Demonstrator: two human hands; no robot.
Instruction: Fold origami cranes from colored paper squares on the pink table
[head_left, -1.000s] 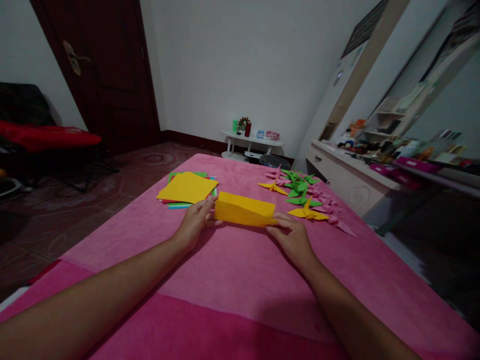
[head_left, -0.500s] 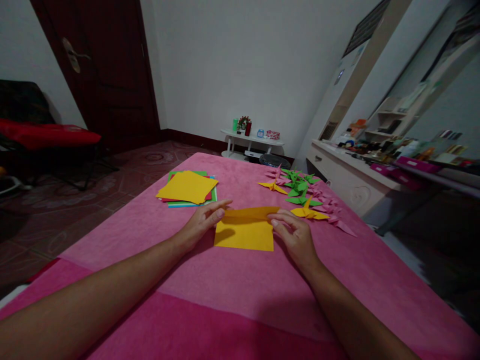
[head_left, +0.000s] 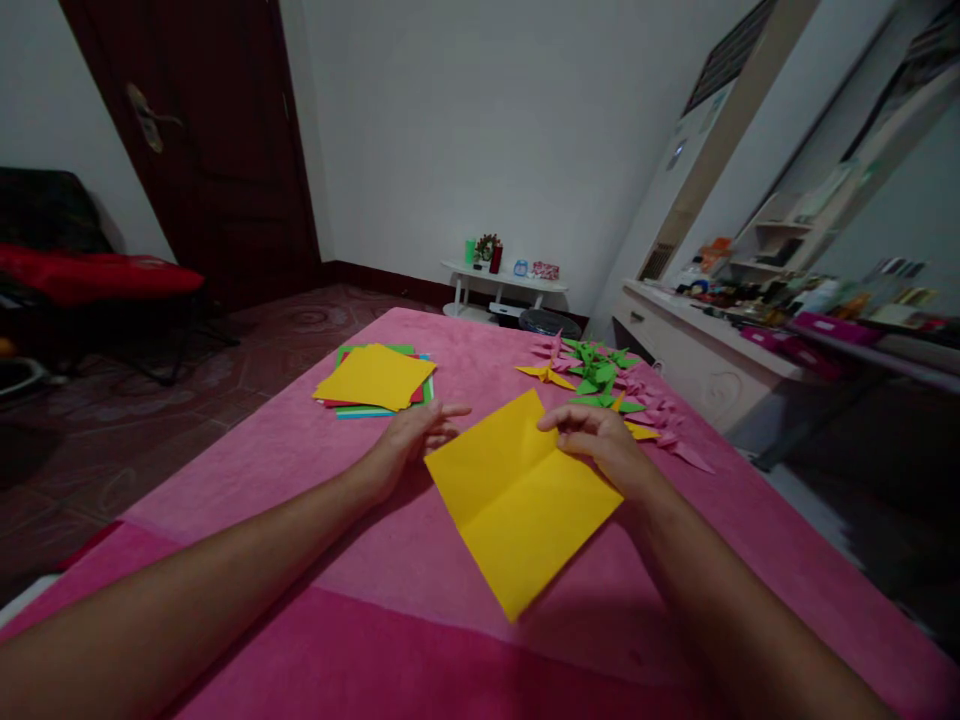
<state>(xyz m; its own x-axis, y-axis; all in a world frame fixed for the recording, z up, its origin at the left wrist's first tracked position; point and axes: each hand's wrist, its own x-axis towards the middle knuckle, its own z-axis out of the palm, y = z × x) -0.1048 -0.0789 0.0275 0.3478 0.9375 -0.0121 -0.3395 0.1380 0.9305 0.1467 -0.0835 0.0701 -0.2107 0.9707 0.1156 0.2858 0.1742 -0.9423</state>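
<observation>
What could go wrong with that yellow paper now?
The yellow paper might slip or twist, because the right hand pinches it near one edge. It could also bend along the crease across its middle. And that hand looks close to the folded paper shapes, so it might bump one.

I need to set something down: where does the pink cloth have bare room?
Bare pink cloth shows between the paper stack and the folded figures, and between the left forearm and the yellow sheet. Where the figures bunch, it's crowded.
</observation>
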